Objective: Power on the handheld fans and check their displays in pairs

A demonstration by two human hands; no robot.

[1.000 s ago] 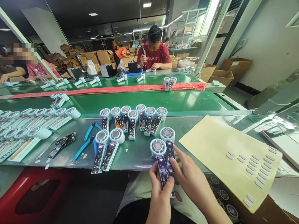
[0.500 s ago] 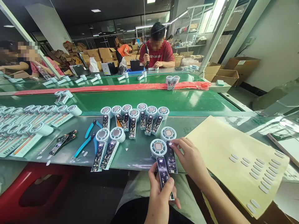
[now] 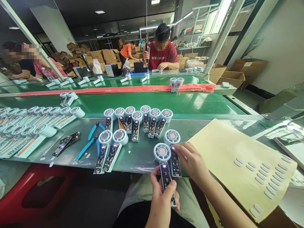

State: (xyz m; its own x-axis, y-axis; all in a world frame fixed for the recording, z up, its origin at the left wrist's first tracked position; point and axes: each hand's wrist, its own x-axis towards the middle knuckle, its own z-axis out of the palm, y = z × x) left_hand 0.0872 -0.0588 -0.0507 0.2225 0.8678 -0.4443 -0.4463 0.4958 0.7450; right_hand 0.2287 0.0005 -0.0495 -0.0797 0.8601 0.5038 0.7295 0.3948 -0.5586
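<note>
My left hand grips the handle of a small white fan unit with a bare circuit board that overhangs the table's front edge; a display on the board glows. My right hand rests on the neighbouring fan unit, fingertips pressing the top of its circuit board, where a small light shines. Two more fan units lie to the left, and a row of several fan units lies behind.
A yellow backing sheet with several white oval stickers lies at the right. Blue cutters and loose boards lie at the left, beside many boxed fans. Beyond the green conveyor, other people work. A red stool stands below.
My right hand left the handle held by my left hand and moved up onto the neighbouring fan's board. A display lit up on the held fan's board.
</note>
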